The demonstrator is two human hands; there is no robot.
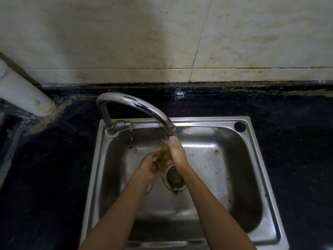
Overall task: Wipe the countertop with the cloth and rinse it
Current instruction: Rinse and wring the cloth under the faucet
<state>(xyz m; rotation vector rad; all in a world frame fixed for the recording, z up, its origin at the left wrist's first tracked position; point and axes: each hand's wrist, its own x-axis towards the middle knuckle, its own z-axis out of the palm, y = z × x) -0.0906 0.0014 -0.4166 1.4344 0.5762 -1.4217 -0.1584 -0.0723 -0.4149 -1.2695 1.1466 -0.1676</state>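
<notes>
Head view: both hands (163,159) wring cloth (163,157) mid-sink (259,159).

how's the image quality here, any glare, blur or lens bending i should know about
Head view: dim overall, with dark corners and a nearly black countertop; a bright glare spot sits on it behind the sink, and highlights streak the tap. The wide lens bows the sink rim. The cloth, between the left hand and right hand, is soft and blurred under the water.

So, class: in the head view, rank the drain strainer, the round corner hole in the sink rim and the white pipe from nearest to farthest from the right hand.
From the right hand:
1. Drain strainer, just below it.
2. Corner hole, upper right.
3. White pipe, far left.
</notes>
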